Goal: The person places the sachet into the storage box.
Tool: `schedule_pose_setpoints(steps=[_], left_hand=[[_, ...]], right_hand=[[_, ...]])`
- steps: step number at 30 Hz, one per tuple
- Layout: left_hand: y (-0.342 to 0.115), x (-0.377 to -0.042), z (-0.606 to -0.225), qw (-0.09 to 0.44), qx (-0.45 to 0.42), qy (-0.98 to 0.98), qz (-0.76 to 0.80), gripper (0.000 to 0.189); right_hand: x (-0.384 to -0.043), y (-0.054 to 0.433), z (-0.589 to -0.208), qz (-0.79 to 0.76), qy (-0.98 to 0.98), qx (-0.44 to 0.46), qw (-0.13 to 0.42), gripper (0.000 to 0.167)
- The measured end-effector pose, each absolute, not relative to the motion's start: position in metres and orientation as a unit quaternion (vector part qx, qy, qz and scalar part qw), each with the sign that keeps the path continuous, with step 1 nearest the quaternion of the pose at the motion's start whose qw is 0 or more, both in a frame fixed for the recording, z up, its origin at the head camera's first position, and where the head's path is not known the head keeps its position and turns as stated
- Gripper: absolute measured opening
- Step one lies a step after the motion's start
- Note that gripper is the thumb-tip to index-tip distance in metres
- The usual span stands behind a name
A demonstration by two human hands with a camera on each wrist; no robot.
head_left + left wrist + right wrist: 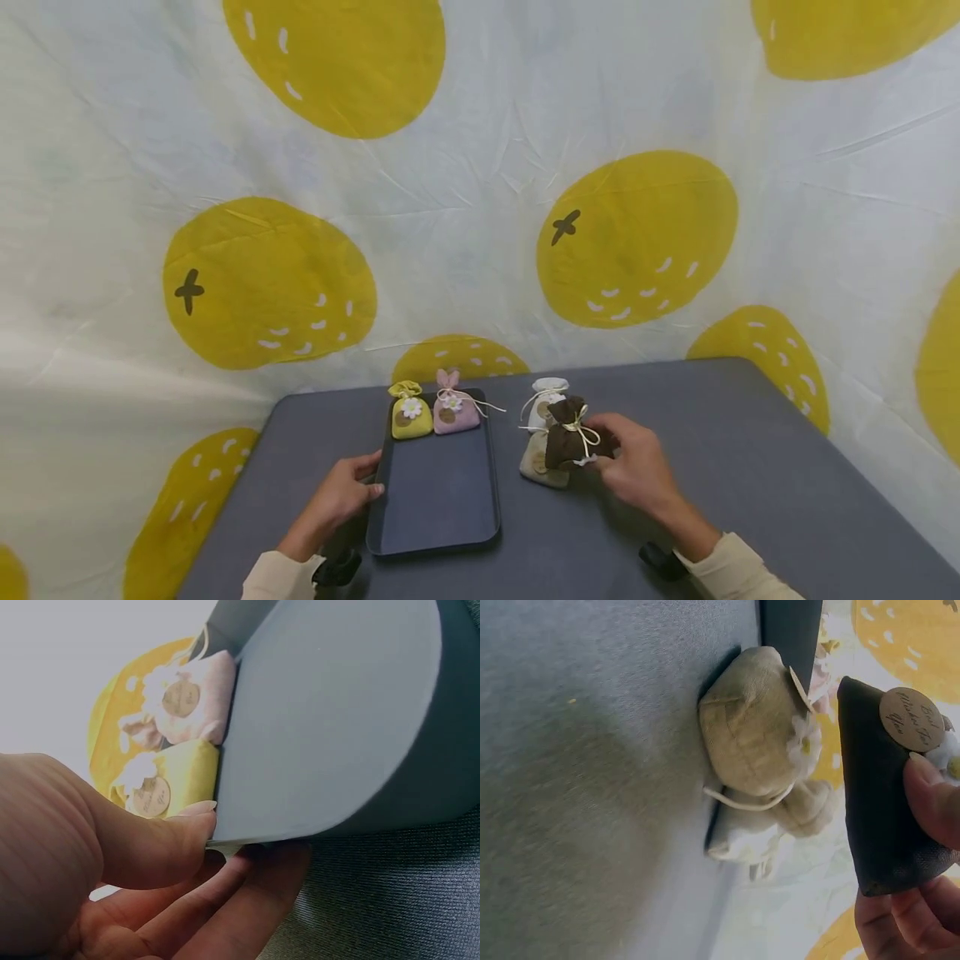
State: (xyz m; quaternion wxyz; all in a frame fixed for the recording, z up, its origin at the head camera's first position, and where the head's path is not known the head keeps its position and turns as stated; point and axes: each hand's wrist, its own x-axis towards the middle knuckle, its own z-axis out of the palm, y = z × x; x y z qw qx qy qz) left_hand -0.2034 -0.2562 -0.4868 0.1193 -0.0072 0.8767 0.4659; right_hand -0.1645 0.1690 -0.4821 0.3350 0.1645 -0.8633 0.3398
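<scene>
My right hand (633,462) pinches a dark brown drawstring pouch (564,442), raised above the table. In the right wrist view the brown pouch (881,787) shows a round tag with writing, the thumb on its face and fingers behind. Beyond it a beige pouch (538,467) and a white pouch (542,408) lie on the table, partly covered by it in the head view. My left hand (345,492) grips the left rim of a dark rectangular tray (438,508), thumb over the edge. At the tray's far end lie a yellow pouch (412,421) and a pink pouch (456,415).
The grey table (712,433) runs back to a hanging cloth (480,275) printed with large yellow fruit. The tray stands left of the beige and white pouches, with a strip of table between. A cord from the pink pouch hangs over the tray's right rim.
</scene>
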Motion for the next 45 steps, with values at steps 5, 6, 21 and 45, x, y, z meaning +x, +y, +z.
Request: schedule_pose_setpoints(steps=[5,6,21,45], left_hand=[[-0.255,-0.202,-0.488,0.112,-0.008,0.876,0.469,0.066],[-0.255,-0.202,-0.488,0.11,-0.008,0.876,0.47,0.066],[-0.253,-0.203,-0.489,0.116,-0.012,0.883,0.456,0.065],[-0.253,-0.203,-0.493,0.095,-0.004,0.893,0.44,0.064]], right_hand=[[-0.173,0.16,-0.481,0.315,-0.856,0.196,0.359,0.053],[-0.175,0.158,-0.481,0.309,-0.855,0.203,0.364,0.054],[-0.196,0.127,-0.47,0.284,-0.834,0.284,0.379,0.056],[-0.212,0.062,-0.456,0.31,-0.812,0.33,0.369,0.051]])
